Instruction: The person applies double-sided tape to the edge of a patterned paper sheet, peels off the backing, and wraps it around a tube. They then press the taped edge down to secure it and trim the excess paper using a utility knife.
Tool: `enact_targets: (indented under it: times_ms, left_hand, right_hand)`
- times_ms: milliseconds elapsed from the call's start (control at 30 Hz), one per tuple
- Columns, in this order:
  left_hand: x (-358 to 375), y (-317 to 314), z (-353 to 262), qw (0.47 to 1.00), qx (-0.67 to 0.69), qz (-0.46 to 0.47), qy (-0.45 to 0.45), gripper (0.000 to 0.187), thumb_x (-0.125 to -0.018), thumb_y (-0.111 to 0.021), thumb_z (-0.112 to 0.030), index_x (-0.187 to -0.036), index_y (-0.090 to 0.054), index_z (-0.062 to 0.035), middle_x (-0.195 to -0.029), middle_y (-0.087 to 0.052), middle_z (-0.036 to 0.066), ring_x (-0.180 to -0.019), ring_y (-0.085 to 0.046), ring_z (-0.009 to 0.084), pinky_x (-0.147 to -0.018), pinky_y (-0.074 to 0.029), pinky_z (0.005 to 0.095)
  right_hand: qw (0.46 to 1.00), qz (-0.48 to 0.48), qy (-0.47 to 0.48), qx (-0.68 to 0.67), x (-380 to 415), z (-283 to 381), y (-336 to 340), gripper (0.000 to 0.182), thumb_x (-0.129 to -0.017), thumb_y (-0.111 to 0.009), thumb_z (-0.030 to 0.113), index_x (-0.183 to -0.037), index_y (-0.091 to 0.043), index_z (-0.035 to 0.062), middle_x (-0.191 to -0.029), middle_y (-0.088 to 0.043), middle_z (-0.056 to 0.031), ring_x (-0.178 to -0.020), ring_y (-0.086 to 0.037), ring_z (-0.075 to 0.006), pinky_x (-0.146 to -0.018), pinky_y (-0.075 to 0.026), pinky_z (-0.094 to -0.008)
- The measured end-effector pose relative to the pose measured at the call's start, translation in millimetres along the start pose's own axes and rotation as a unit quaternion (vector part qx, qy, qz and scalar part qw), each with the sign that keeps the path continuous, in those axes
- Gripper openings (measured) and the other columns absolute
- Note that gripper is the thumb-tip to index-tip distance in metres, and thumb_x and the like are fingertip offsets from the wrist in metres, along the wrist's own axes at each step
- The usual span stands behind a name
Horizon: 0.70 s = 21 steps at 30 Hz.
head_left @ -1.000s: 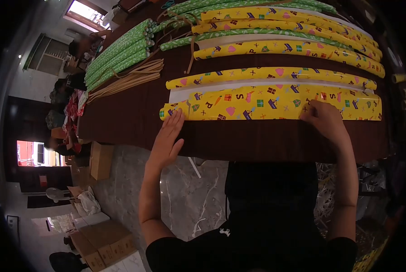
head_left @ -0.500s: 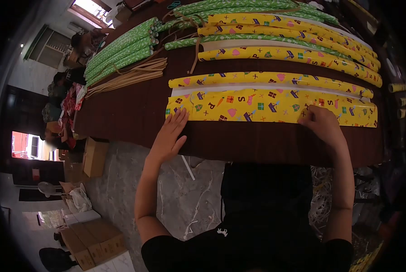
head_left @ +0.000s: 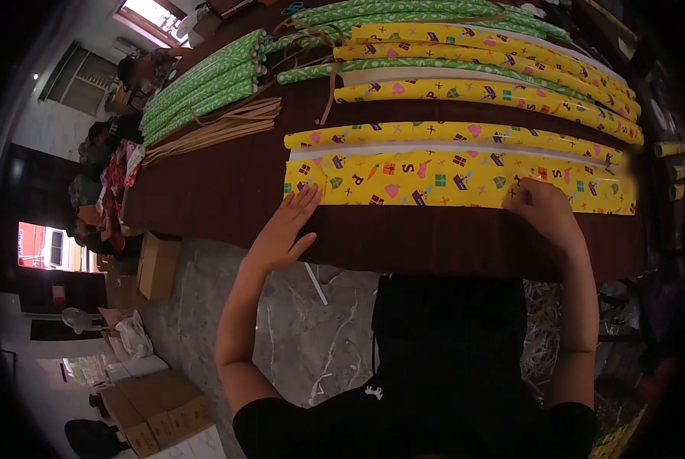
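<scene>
A sheet of yellow gift-printed wrapping paper (head_left: 392,180) lies flat along the near side of the table, its far part running into a yellow roll (head_left: 434,131). A pale strip of the paper's underside shows between them. My left hand (head_left: 285,228) rests on the sheet's near left corner, fingers stretched out and thumb apart. Toward the right, my right hand (head_left: 545,208) is curled into a fist against the sheet's near edge. Whatever its fingers may hold is hidden from view.
Further back on the dark brown tablecloth (head_left: 205,199) lie more yellow rolls (head_left: 480,93), green rolls (head_left: 205,84) and a bundle of tan strips (head_left: 220,130). Several people sit at the far left. Cardboard boxes (head_left: 159,405) stand on the floor.
My left hand and the left end of the sheet have shifted slightly right, while my left elbow has swung outward. A dark blur now shows at the paper's right end. My right hand stays put.
</scene>
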<state>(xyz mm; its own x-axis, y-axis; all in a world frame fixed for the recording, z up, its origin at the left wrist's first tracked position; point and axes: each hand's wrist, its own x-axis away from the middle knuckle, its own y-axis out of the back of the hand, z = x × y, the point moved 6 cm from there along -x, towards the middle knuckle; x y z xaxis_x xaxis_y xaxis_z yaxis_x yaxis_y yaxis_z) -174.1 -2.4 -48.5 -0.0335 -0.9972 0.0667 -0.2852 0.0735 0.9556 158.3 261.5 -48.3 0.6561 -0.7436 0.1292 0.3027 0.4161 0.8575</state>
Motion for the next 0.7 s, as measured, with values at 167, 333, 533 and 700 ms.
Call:
enact_targets:
  times_ms: [167,333,533,700]
  left_hand:
    - [-0.6,0.5,0.0,1.0,-0.011,0.01,-0.007,0.068,-0.092,-0.05,-0.025,-0.15,-0.023,-0.0038,-0.156,-0.024,0.012,-0.146,-0.017,0.0268,-0.12,-0.012,0.0442]
    - [-0.4,2.1,-4.0,1.0,-0.016,0.008,-0.021,0.069,-0.091,-0.053,-0.027,-0.149,-0.025,-0.0025,-0.156,-0.025,0.013,-0.146,-0.018,0.0286,-0.119,-0.013,0.0446]
    - [2.3,1.8,-1.6,1.0,-0.016,0.021,-0.013,0.073,-0.086,-0.06,-0.025,-0.147,-0.027,-0.0004,-0.154,-0.027,0.017,-0.145,-0.019,0.032,-0.119,-0.014,0.0465]
    - [0.0,10.5,-13.2,0.999,0.014,0.034,0.009,0.074,-0.086,-0.058,-0.028,-0.146,-0.027,0.0021,-0.154,-0.027,0.018,-0.145,-0.018,0.0327,-0.119,-0.012,0.0481]
  right_hand:
    - [1.0,0.01,-0.01,0.005,-0.1,1.6,0.4,0.03,-0.079,-0.074,0.03,-0.074,-0.058,0.0044,-0.07,-0.062,-0.0121,-0.069,-0.062,-0.0314,-0.063,-0.046,-0.0413]
    - [1.0,-0.003,-0.01,0.011,-1.5,-3.7,-1.8,0.03,-0.077,-0.075,0.031,-0.076,-0.06,0.0056,-0.07,-0.063,-0.0113,-0.071,-0.063,-0.0315,-0.063,-0.046,-0.0413]
    - [0.999,0.006,0.012,0.041,-1.0,-9.0,-7.5,0.032,-0.08,-0.071,0.042,-0.08,-0.063,0.0104,-0.076,-0.066,-0.0107,-0.078,-0.065,-0.0322,-0.068,-0.05,-0.0433]
    - [0.999,0.028,0.014,0.027,-2.2,-6.9,-8.4,0.037,-0.081,-0.069,0.045,-0.081,-0.06,0.0092,-0.076,-0.065,-0.0107,-0.077,-0.064,-0.0323,-0.066,-0.048,-0.0427]
